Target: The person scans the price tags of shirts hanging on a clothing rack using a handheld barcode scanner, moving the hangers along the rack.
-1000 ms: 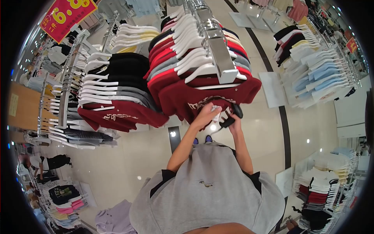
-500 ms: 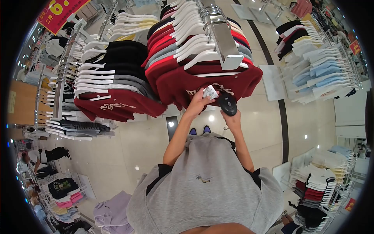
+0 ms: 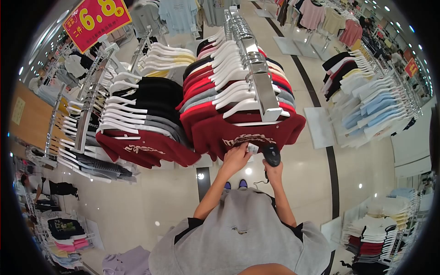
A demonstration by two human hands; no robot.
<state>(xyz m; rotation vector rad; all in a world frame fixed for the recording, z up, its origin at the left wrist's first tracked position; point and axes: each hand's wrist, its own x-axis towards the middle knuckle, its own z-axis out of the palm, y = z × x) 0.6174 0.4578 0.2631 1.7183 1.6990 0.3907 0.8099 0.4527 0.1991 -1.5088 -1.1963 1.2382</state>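
Note:
My left hand point(image 3: 236, 159) pinches a small white tag point(image 3: 252, 148) at the lower front of a dark red garment point(image 3: 208, 133) with white lettering. That garment hangs on a white hanger at the front end of a full rack. Just right of the tag is a black handheld scanner point(image 3: 272, 155), held upright by my right hand point(image 3: 273, 170). The scanner's head is close to the tag, with a small gap between them. A thin dark cord hangs below the scanner.
A second rack point(image 3: 85, 114) with dark red, grey and black tops stands at the left, under a red sale sign point(image 3: 96, 20). More clothes racks point(image 3: 380, 101) are at the right. A person point(image 3: 50, 187) is at the far left.
The view has tilted up, so the rack, garment and both hands sit lower. The tag, still in my left hand, has turned and now lies nearer the garment's hem.

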